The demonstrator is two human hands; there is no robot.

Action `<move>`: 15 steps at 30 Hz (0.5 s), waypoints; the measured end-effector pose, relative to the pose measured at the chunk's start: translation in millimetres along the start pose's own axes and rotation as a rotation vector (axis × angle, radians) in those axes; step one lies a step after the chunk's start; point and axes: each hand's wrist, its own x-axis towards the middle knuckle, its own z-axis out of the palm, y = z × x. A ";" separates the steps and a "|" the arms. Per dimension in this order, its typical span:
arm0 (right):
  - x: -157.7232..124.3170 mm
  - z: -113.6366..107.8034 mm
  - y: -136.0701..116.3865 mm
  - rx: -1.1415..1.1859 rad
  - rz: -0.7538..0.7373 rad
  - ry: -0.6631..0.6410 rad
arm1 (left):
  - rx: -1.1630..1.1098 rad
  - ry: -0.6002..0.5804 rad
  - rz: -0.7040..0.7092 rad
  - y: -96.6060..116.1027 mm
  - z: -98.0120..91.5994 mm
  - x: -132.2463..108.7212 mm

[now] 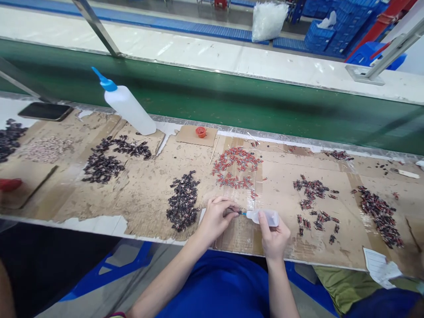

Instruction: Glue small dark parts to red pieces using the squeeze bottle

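Note:
My right hand is closed around a small clear squeeze bottle, tipped on its side with its blue nozzle pointing left. The fingers of my left hand pinch a tiny dark part, right at the nozzle's tip. Just left of that hand lies a pile of black parts. Beyond both hands is a loose spread of small red parts with silvery ends. To the right of the bottle, red-and-black parts lie in small clusters.
A large white bottle with a blue nozzle stands at the back left. Near it are a phone and more black parts. A red cap sits on a cardboard piece. Another heap lies right. Sleeves of neighbours show at both sides.

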 end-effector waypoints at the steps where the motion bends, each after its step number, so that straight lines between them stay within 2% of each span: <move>1: 0.2 0.2 -0.6 0.003 0.006 0.012 | 0.003 -0.001 0.000 -0.1 0.0 0.1; 6: -0.1 -0.4 -3.9 0.085 0.063 0.084 | -0.005 0.014 0.029 -3.0 1.5 -0.2; 11: 8.0 -6.8 -1.9 0.192 0.092 0.288 | -0.014 0.003 0.060 -6.3 2.8 -0.7; 15: 21.1 -13.7 6.3 0.196 0.082 0.300 | -0.008 -0.011 0.134 -7.4 -5.8 3.7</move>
